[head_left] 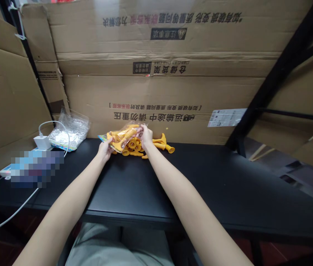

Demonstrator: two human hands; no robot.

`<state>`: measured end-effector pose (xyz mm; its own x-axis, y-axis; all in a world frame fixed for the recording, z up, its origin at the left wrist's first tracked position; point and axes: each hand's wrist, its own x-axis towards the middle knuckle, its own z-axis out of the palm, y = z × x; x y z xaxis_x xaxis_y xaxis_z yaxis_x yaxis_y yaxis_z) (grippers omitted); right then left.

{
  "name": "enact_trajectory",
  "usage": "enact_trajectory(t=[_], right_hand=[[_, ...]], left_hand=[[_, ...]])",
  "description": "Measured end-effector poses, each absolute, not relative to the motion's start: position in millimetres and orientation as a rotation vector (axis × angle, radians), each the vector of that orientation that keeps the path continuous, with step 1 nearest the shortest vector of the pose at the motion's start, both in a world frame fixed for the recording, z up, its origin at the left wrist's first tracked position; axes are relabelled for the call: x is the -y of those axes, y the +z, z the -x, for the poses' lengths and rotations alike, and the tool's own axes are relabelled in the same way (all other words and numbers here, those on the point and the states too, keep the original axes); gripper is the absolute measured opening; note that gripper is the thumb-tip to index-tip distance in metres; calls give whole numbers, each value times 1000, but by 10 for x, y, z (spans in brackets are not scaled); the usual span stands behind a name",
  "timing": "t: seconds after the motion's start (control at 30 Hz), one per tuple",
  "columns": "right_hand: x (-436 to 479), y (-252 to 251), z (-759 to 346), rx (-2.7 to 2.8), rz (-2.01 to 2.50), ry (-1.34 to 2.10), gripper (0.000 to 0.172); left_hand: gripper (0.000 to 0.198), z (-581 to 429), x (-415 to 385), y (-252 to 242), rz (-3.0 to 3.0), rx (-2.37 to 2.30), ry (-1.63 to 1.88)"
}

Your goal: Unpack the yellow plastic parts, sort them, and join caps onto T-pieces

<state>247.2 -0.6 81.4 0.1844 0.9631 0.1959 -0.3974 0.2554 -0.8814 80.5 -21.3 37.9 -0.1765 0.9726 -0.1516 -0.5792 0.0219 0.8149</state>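
A: Where are the two hands at this moment?
B: They are a little apart, one at each end of a clear bag (124, 136). The left hand (106, 149) is closed on its left end, and the right hand (146, 136) pinches its right end.
A: What is inside the bag?
B: Some yellow plastic pieces can be seen through it.
A: And where is the bag?
B: It is over a pile of yellow pieces (132, 145) at the back of the black table (200, 181), near the cardboard (156, 88). If it touches the pile, I cannot tell.
A: What is on the left side?
B: There are shiny clear bags (70, 132), and just beside them a white plug (42, 142) with a white cable (15, 212).
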Motion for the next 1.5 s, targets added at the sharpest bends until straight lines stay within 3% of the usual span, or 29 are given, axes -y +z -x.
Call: enact_trajectory(t=[0.17, 0.33, 0.43, 0.53, 0.63, 0.7, 0.87, 1.03, 1.13, 1.33, 1.5], right_hand=[[-110, 647, -2526, 1063, 967, 1013, 11], [34, 456, -2700, 1859, 977, 417, 57], [223, 425, -2781, 2232, 972, 98, 70], [346, 469, -2807, 2316, 971, -132, 52], [376, 548, -2812, 2242, 987, -232, 39], [370, 605, -2820, 2158, 1024, -197, 38], [279, 783, -2834, 1909, 1003, 111, 28], [116, 1097, -2764, 1403, 963, 773, 28], [59, 1338, -2724, 1169, 873, 1001, 22], [-56, 1724, -2764, 1103, 829, 936, 5], [-90, 1827, -2848, 1270, 730, 851, 17]], left_hand=[[24, -812, 219, 354, -583, -1001, 1511], [20, -912, 279, 405, -632, -932, 1444], [22, -961, 311, 467, -655, -897, 1373], [28, -924, 326, 555, -714, -887, 1257], [49, -805, 291, 669, -843, -1017, 1091], [48, -723, 241, 761, -960, -1198, 1021], [26, -703, 113, 1051, -1209, -1410, 938], [31, -900, 9, 1318, -1276, -1313, 1045], [33, -978, -63, 1452, -1409, -1376, 1082], [37, -975, -162, 1713, -1504, -1294, 1281], [36, -964, -112, 1759, -1499, -1089, 1411]])
